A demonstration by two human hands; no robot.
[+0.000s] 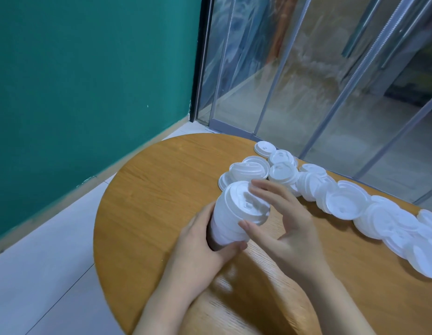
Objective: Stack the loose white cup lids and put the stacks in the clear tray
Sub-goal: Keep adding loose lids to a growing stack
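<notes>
- Loose lids (335, 197) sprawl along the round wooden surface (162, 189), right of the hands.
- Left hand (205, 247) grips the white stack (236, 213); right hand (290, 226) fingers (261, 187) spread, touching the top lid.

Likely a café: round wooden table (162, 189), heaped white cup lids (343, 199), glass doors (306, 81).

I see bare wood left of the lid stack (236, 213) on the round table (162, 189), open for a hand. Right of it, loose lids (343, 199) crowd the edge by the glass partition (306, 81).
</notes>
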